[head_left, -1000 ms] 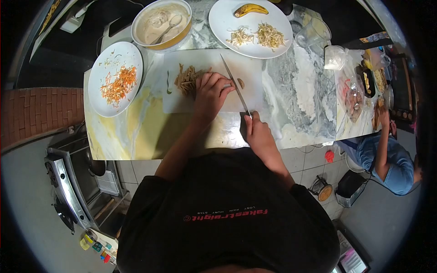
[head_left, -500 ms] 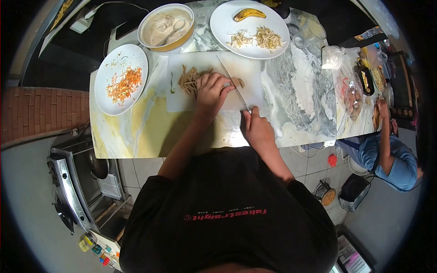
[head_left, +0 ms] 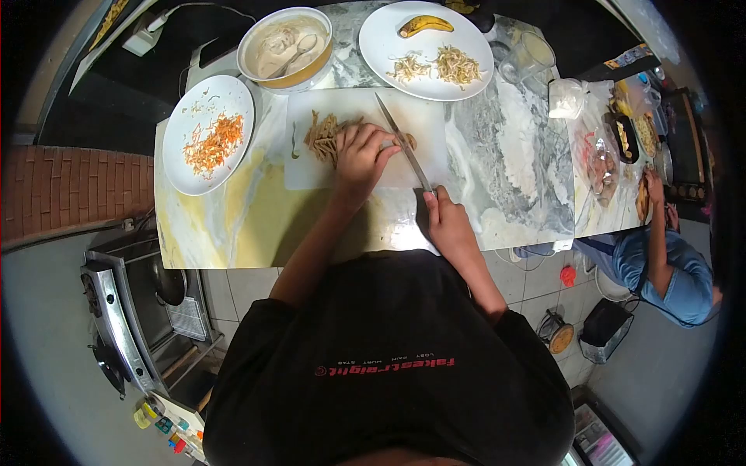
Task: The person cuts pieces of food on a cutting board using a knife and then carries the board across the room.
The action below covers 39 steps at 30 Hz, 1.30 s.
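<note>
Apparently the slicing step is in hand: the right hand (head_left: 447,219) is gripping a knife (head_left: 409,153) slanting across the cutting board (head_left: 429,116). The left hand (head_left: 360,153) is curling over the board's middle; whatever it's pinning is staying hidden. Brown strips (head_left: 318,140) are lying on the board's left half. Next cut is calling for tucked fingertips. Bowl (head_left: 299,78) and banana plate (head_left: 379,48) are crowding the board's far edge; open table (head_left: 486,221) is stretching rightward of it.

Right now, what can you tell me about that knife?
The knife has a long, slim, pointed blade that looks like grey metal. The right hand grips its handle, which is mostly hidden. The blade slants over the white cutting board, tip pointing toward the board's far edge. It is close beside the left hand; whether they touch is unclear.
</note>
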{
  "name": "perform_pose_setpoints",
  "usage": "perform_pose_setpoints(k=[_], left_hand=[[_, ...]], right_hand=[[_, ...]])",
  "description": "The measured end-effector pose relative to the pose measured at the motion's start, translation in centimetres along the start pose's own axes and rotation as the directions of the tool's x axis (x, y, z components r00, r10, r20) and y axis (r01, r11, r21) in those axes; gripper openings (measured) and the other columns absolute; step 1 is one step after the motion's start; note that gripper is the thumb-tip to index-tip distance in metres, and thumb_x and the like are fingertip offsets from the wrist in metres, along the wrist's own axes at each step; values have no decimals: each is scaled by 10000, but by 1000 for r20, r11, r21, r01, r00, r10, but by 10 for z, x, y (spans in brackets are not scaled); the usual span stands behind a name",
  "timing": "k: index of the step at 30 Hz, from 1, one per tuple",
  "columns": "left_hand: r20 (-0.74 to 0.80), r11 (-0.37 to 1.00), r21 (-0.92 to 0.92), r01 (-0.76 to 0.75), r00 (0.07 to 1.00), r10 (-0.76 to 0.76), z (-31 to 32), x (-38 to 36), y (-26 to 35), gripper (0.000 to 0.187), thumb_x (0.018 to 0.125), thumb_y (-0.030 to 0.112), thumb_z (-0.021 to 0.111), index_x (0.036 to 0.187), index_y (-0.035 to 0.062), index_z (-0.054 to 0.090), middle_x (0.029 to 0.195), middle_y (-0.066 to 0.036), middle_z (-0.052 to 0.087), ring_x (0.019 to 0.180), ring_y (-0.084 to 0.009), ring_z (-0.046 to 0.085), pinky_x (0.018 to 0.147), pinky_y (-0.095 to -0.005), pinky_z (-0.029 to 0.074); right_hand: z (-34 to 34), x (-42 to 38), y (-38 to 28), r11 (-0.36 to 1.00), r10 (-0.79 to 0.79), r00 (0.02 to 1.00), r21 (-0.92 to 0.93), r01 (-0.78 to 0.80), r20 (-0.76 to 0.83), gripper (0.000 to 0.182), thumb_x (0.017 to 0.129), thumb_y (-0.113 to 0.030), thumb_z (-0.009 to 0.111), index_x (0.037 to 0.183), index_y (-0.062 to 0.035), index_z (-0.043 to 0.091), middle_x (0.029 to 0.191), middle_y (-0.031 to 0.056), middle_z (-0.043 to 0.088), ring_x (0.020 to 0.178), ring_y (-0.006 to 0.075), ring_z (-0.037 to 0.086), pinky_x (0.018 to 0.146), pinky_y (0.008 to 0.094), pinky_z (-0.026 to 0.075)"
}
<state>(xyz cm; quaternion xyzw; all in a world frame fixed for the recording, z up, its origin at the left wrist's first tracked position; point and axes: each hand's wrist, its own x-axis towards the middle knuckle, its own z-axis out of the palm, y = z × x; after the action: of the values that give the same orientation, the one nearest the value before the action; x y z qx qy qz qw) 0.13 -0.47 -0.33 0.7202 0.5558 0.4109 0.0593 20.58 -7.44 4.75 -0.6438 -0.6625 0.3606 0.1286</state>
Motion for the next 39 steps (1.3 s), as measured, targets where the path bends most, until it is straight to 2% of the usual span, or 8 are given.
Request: perform_pose_setpoints(k=[8,11,17,19,25,29,31,39], left_hand=[[-14,1000,-6,8,1000,-8,1,0,-1,243,814,241,842,1010,127,754,1039,10,694,1036,-240,613,953,-399,406],[-12,1000,-1,14,1000,-14,2,-1,-2,234,812,241,841,999,131,754,1032,17,693,1031,-234,611,947,-390,405],[-6,1000,-10,12,1000,-12,3,-1,-4,225,815,246,840,990,133,754,1022,26,691,1031,-227,608,951,-389,399],[-8,1000,-14,11,1000,-11,3,-1,-4,221,818,248,837,988,134,753,1019,29,691,1032,-223,608,954,-390,398],[-12,1000,-27,9,1000,-9,2,0,-3,183,819,221,836,959,140,751,1011,41,691,1029,-210,607,959,-391,394],[-13,1000,-28,15,1000,-16,2,-1,-3,151,813,178,834,934,143,751,989,43,694,1004,-204,610,961,-390,395],[-19,1000,-27,11,1000,-11,2,0,-3,142,816,169,829,932,143,751,979,43,694,996,-203,611,961,-389,395],[-69,998,-38,-48,997,46,2,1,-4,137,804,167,823,897,136,726,937,30,658,957,-217,593,942,-395,410]], right_hand=[[-4,1,-5,1000,-3,1000,-22,3,24,385,1115,-346,449,1122,22,562,762,364,647,771,580,636,676,643,493],[-4,1,-7,1000,2,1000,-11,-2,10,412,1127,-368,434,1074,21,560,719,336,627,751,559,626,654,594,465],[-5,4,-7,1000,9,999,-15,-8,52,403,1118,-353,438,1123,27,571,787,372,651,790,579,641,688,640,503],[-3,3,-7,1000,-6,1000,-23,6,11,462,1132,-387,413,1117,46,576,738,349,632,761,557,634,659,590,476],[-2,6,-4,999,6,999,-42,-4,45,479,1133,-387,411,1180,57,581,745,351,637,771,552,646,661,582,484],[-4,7,-8,999,48,995,-21,-47,88,424,1120,-359,435,1122,42,575,817,381,657,828,573,649,705,637,510],[-3,5,-9,1000,12,999,5,-12,50,488,1133,-385,413,1173,66,592,738,343,639,756,542,653,656,568,488],[-2,9,-10,998,37,993,52,-43,111,479,1130,-379,412,1111,67,587,815,363,659,830,558,653,715,586,506]])
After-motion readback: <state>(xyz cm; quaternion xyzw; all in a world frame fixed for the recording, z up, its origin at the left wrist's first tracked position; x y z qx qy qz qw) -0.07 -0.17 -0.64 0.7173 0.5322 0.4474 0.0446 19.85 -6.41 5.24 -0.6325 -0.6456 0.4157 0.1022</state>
